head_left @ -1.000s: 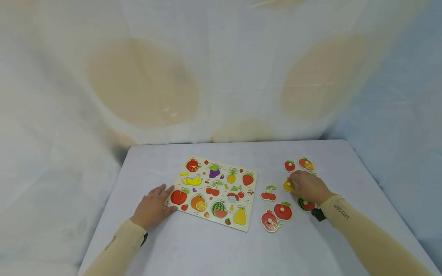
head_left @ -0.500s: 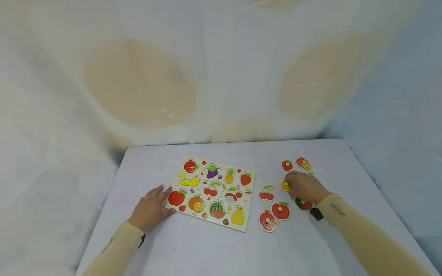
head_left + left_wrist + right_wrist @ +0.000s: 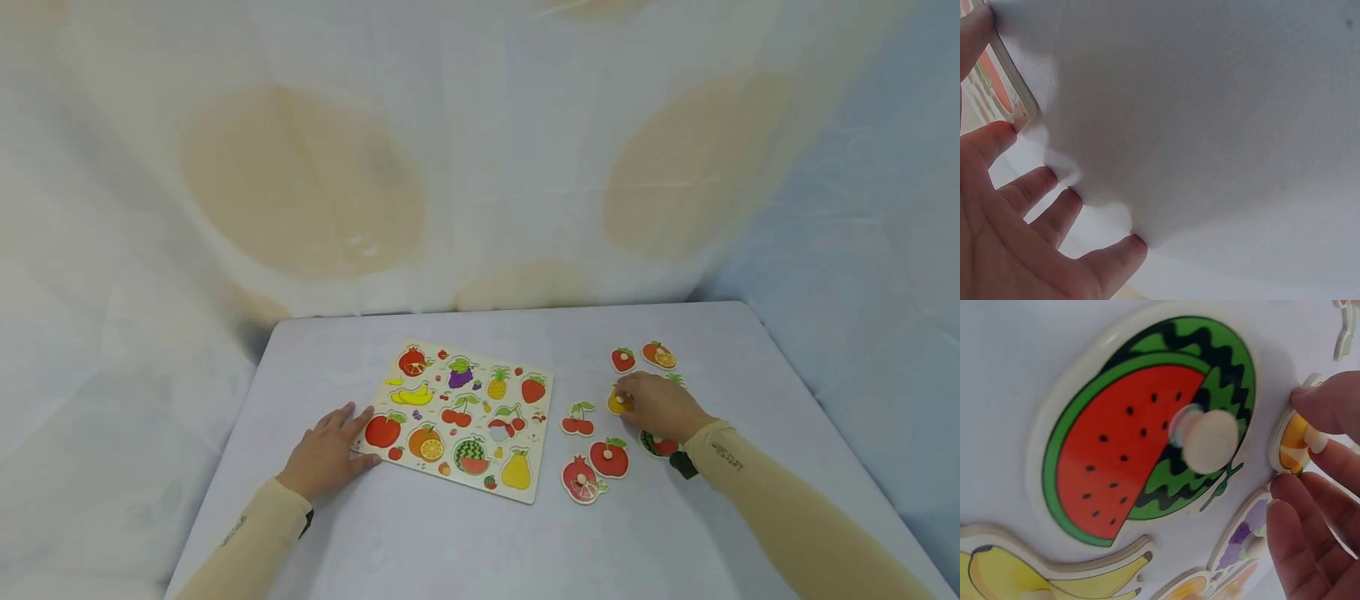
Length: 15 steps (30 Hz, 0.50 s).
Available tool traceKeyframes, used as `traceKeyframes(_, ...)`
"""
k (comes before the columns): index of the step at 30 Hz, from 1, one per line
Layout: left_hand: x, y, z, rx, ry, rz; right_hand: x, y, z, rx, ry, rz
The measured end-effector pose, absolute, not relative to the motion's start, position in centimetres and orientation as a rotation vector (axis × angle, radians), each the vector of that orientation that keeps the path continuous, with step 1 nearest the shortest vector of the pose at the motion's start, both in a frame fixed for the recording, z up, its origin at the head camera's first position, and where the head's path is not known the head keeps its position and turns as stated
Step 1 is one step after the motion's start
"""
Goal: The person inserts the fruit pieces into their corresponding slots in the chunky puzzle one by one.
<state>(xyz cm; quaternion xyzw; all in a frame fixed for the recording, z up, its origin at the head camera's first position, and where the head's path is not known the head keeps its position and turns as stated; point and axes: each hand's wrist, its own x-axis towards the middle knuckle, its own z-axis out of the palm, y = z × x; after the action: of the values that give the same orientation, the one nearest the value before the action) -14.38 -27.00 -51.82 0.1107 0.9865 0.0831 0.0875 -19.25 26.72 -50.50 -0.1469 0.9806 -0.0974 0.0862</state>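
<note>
In the head view my left hand (image 3: 324,454) rests at the near-left corner of the wooden fruit puzzle board (image 3: 442,403), fingers spread. The left wrist view has its thumb and index fingertip on the board's edges, the other fingertips on the cloth. My right hand (image 3: 660,407) is over the loose pieces at the right, pinching a yellow pear puzzle piece (image 3: 618,402) with a knob. Thumb and fingertips are at the edges and knob of that pear piece (image 3: 1291,445) in the right wrist view; the hand covers part of it.
Close under my right wrist lies the watermelon piece (image 3: 1122,450), with a banana piece (image 3: 1094,578) and a grape piece (image 3: 1242,534) near it. Strawberry (image 3: 623,360), orange (image 3: 659,355), cherry (image 3: 577,419), apple (image 3: 609,458) and pomegranate (image 3: 582,480) pieces lie right of the board.
The head view has shifted slightly. My right hand stays at the pear piece, moving only a little to the left. The left hand keeps its place on the board's corner.
</note>
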Motion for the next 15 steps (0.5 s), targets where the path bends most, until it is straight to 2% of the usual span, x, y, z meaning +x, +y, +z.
traceKeyframes(15, -14.15, -26.87, -51.43, 0.322, 2.942, 0.245, -19.06, 26.58, -51.03, -0.529, 2.989, -0.246)
